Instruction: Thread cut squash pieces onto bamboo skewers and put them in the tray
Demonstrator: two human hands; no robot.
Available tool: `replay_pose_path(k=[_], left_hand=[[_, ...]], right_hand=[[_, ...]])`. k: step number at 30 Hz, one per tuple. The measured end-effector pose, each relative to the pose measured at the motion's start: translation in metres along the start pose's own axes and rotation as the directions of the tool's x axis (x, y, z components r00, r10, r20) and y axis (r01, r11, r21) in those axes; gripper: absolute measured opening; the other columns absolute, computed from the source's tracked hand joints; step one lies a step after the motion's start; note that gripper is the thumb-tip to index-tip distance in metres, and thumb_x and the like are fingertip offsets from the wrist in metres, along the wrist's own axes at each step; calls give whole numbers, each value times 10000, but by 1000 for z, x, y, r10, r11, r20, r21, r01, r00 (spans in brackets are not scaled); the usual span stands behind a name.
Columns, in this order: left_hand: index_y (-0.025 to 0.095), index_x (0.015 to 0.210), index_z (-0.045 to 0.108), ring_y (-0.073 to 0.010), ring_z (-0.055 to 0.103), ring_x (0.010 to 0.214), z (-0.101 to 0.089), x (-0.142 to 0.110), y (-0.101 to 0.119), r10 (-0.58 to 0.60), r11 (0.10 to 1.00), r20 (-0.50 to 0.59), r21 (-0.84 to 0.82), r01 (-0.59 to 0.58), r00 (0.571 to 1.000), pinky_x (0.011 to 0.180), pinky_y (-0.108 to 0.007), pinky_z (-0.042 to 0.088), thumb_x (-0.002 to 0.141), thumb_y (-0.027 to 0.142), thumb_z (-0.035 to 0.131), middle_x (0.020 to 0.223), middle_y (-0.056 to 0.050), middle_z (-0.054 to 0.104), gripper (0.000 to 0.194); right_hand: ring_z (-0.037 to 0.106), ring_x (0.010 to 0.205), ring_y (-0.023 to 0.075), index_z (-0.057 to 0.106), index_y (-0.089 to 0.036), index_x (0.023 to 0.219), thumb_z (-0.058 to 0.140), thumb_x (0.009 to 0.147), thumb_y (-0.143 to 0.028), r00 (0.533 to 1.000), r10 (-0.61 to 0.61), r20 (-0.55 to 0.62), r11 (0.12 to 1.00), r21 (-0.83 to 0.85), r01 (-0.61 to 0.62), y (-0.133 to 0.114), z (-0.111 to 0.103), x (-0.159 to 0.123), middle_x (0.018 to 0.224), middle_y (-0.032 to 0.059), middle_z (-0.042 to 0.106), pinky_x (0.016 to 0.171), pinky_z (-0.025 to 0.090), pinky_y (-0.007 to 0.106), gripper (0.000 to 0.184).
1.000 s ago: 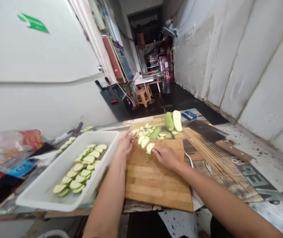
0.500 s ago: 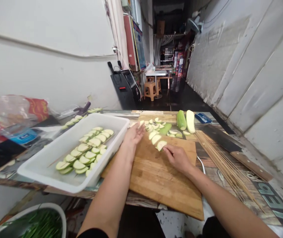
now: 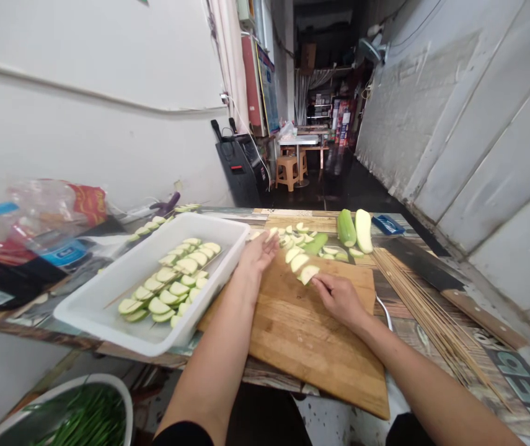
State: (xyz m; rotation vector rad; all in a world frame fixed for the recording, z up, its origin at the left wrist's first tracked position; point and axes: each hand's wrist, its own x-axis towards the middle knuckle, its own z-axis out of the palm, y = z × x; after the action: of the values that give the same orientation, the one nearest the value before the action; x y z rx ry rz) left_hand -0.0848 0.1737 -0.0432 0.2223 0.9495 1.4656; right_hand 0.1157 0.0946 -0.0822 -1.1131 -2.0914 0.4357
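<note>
My left hand [image 3: 258, 257] reaches along the left edge of a wooden cutting board [image 3: 306, 334], fingers pinched on a pale slice [image 3: 271, 235] at their tips. My right hand [image 3: 339, 297] rests on the board, fingers closed on a skewer threaded with green-skinned squash slices [image 3: 299, 263]. More loose slices [image 3: 302, 238] lie at the board's far end beside two halved squashes [image 3: 355, 228]. A white tub [image 3: 106, 303] to the left holds several skewered slices [image 3: 172, 282].
A bundle of bamboo skewers [image 3: 427, 303] and a large cleaver [image 3: 436, 275] lie on the table to the right. Plastic bags [image 3: 46, 217] sit at the far left. A bowl of green stalks [image 3: 79, 421] stands below the table. A blue item [image 3: 388, 224] lies behind the squashes.
The view swung down and left, so the tub and bags slid right in frame. My left hand reached forward to the slice pile; my right hand stayed on the skewered slices.
</note>
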Motion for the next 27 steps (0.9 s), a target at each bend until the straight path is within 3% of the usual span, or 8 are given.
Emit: replay_pose_path(k=[15,22,27], left_hand=[[102,775,554,-110,611,595,0,1,-1,0,1000,4,1,0,1000,552,-206,497,787,98,541,733,-88,651,18],[112,775,549,-105,608,571,-1,4,-2,62,995,-3,76,-62,998,524,-199,484,750,89,584,739,-75,656,48],[102,772,557,-106,601,549,-2,5,-2,12,993,-9,116,-11,1000,517,-200,486,748,109,596,701,-82,652,47]], right_hand=[[565,595,144,635,-180,789,402,859,-240,1000,-1,17,1000,5,1,-1,-1,1,688,35,649,579,373,224,251],[548,570,139,635,-173,755,399,861,-243,999,-2,36,1000,-16,2,-1,-1,1,657,33,637,561,359,222,268],[540,560,136,625,-170,734,391,863,-247,999,5,41,1000,-1,-5,-1,-1,1,639,30,626,554,360,218,278]])
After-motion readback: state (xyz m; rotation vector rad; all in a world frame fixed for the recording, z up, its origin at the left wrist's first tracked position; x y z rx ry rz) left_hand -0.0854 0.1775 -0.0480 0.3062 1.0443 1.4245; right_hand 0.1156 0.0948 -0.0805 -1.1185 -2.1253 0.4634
